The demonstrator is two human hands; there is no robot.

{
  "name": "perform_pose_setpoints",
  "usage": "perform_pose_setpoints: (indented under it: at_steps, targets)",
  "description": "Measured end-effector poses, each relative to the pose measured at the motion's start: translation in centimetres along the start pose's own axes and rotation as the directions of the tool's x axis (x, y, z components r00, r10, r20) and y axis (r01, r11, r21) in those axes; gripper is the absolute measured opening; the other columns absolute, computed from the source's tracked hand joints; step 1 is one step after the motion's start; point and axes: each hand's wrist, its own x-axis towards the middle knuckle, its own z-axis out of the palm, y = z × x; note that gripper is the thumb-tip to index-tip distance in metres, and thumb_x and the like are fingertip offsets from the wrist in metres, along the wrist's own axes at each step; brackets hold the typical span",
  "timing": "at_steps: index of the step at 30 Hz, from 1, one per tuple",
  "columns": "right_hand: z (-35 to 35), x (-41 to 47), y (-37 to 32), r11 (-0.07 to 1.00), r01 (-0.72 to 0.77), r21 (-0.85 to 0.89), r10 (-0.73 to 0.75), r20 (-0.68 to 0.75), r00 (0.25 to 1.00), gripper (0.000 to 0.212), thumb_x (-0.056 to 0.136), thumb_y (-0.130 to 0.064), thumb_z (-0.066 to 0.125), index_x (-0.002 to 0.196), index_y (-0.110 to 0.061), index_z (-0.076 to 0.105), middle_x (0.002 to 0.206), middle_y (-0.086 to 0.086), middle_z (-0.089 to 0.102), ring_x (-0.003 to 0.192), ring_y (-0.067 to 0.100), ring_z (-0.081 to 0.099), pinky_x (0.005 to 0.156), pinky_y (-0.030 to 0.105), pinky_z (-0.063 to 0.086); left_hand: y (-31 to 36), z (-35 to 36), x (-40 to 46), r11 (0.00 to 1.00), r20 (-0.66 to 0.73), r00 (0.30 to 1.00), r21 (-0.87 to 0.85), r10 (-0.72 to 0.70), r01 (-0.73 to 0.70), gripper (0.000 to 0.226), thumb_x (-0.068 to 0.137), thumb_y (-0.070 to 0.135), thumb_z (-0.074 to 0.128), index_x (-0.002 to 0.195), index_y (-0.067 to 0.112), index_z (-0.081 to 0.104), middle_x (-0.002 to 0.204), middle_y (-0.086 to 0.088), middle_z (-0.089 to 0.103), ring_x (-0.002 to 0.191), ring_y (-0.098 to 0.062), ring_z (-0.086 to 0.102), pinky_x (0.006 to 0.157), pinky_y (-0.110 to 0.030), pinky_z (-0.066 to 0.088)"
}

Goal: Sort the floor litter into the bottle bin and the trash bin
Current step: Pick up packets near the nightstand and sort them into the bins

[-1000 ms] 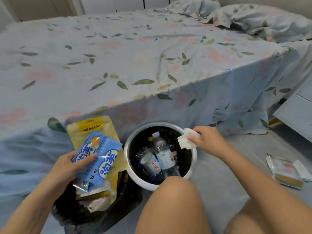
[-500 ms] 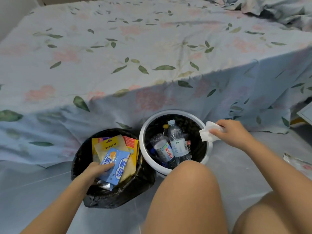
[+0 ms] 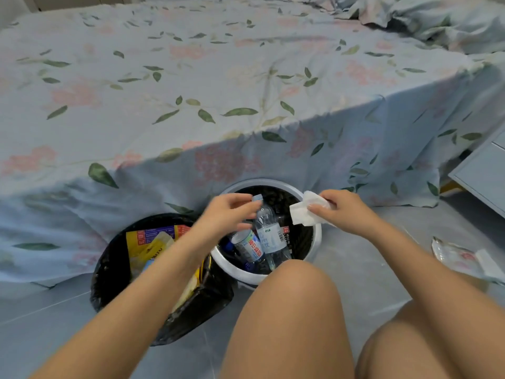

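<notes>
Two bins stand on the floor by the bed. The white bottle bin (image 3: 316, 239) holds plastic bottles (image 3: 269, 236). Left of it, the black-lined trash bin (image 3: 109, 258) holds yellow and blue snack wrappers (image 3: 153, 244). My right hand (image 3: 341, 212) pinches a crumpled white tissue (image 3: 304, 212) above the bottle bin's right rim. My left hand (image 3: 229, 212) hovers over the bottle bin with empty, loosely curled fingers that reach toward the tissue.
A bed with a floral sheet (image 3: 218, 91) rises right behind the bins. Empty wrappers (image 3: 459, 258) lie on the grey floor at the right. A pale drawer unit (image 3: 481, 170) stands at the far right. My bare knees (image 3: 295, 310) fill the foreground.
My left hand let go of the blue and yellow wrappers in the trash bin and rose rightward over the bottle bin. The right hand still holds the tissue, shifted slightly left.
</notes>
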Motion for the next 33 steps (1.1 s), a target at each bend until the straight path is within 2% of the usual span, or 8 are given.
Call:
perform_pose_setpoints:
  at_steps: [2, 7, 11, 19, 22, 25, 28, 33]
  targets:
    - [0.2, 0.0, -0.5, 0.997, 0.035, 0.069, -0.036, 0.007, 0.999, 0.024, 0.088, -0.033, 0.062, 0.079, -0.01, 0.063, 0.064, -0.003, 0.051, 0.058, 0.009, 0.042, 0.054, 0.024, 0.031, 0.7, 3.7, 0.4, 0.996, 0.09, 0.996, -0.083, -0.03, 0.038, 0.054, 0.087, 0.03, 0.069, 0.133, 0.009, 0.053, 0.116, -0.003, 0.065, 0.104, -0.013, 0.065, 0.083, -0.027, 0.057]
    - [0.8, -0.2, -1.6, 0.968, 0.056, 0.243, -0.068, 0.041, 0.997, 0.022, 0.089, -0.031, 0.062, 0.086, -0.009, 0.066, 0.069, 0.001, 0.056, 0.062, 0.01, 0.046, 0.059, 0.025, 0.037, 0.2, 8.1, 1.2, 0.948, 0.145, 0.989, -0.315, -0.002, 0.048, 0.036, 0.086, 0.022, 0.071, 0.118, 0.008, 0.064, 0.111, -0.01, 0.071, 0.102, -0.018, 0.069, 0.083, -0.028, 0.058]
    - [1.5, -0.2, -1.5, 0.939, 0.038, 0.342, -0.071, 0.084, 0.994, 0.028, 0.088, -0.034, 0.063, 0.089, -0.007, 0.065, 0.071, 0.008, 0.058, 0.066, 0.013, 0.05, 0.064, 0.029, 0.041, -0.9, 7.5, 0.5, 0.943, 0.007, 1.0, -0.334, -0.016, 0.018, 0.025, 0.086, 0.016, 0.07, 0.108, 0.002, 0.069, 0.097, -0.013, 0.075, 0.082, -0.014, 0.073, 0.073, -0.023, 0.059]
    - [1.1, -0.2, 0.4, 0.954, -0.05, 0.297, 0.002, 0.157, 0.988, 0.007, 0.089, -0.023, 0.063, 0.089, -0.018, 0.068, 0.085, 0.003, 0.071, 0.07, 0.01, 0.063, 0.075, 0.028, 0.054, -5.4, -0.8, -1.5, 0.983, -0.238, 0.967, -0.181, -0.086, 0.043, 0.007, 0.089, 0.012, 0.067, 0.095, 0.012, 0.069, 0.086, -0.005, 0.075, 0.076, -0.014, 0.073, 0.062, -0.021, 0.059]
    - [0.6, 0.0, 2.0, 0.987, -0.06, 0.15, 0.036, 0.159, 0.987, 0.005, 0.087, -0.024, 0.063, 0.084, -0.023, 0.067, 0.085, -0.001, 0.071, 0.078, 0.011, 0.064, 0.076, 0.024, 0.051, -9.2, -6.5, -1.9, 0.981, -0.372, 0.91, -0.132, -0.18, 0.14, 0.012, 0.091, 0.011, 0.063, 0.102, 0.007, 0.066, 0.086, -0.008, 0.072, 0.076, -0.018, 0.069, 0.056, -0.02, 0.057]
    - [-0.1, 0.1, 3.3, 0.995, -0.089, 0.038, 0.081, 0.177, 0.981, 0.004, 0.087, -0.022, 0.063, 0.084, -0.021, 0.066, 0.085, -0.001, 0.069, 0.076, 0.009, 0.061, 0.063, 0.016, 0.046, -13.9, -11.4, -2.6, 0.938, -0.469, 0.813, -0.133, -0.344, 0.321, 0.019, 0.091, 0.008, 0.063, 0.106, -0.005, 0.063, 0.073, -0.011, 0.064, 0.07, -0.02, 0.062, 0.049, -0.022, 0.053]
    - [-0.8, 0.3, 4.2, 0.99, -0.141, -0.008, 0.139, 0.214, 0.967, 0.006, 0.088, -0.022, 0.062, 0.085, -0.019, 0.065, 0.081, -0.003, 0.066, 0.068, 0.005, 0.058, 0.056, 0.016, 0.043, -17.8, -13.8, -3.5, 0.859, -0.448, 0.756, -0.053, -0.477, 0.51, 0.021, 0.089, 0.005, 0.065, 0.1, -0.013, 0.063, 0.061, -0.016, 0.06, 0.06, -0.024, 0.056, 0.051, -0.025, 0.047]
    - [-1.5, 0.4, 5.2, 0.962, -0.249, 0.11, 0.224, 0.196, 0.955, 0.009, 0.089, -0.016, 0.058, 0.082, -0.018, 0.064, 0.076, -0.001, 0.066, 0.066, 0.014, 0.056, 0.058, 0.022, 0.049, -20.2, -13.8, -3.4, 0.808, -0.417, 0.732, -0.01, -0.539, 0.59, 0.018, 0.087, 0.003, 0.067, 0.101, -0.008, 0.064, 0.082, -0.022, 0.068, 0.07, -0.029, 0.063, 0.06, -0.032, 0.051]
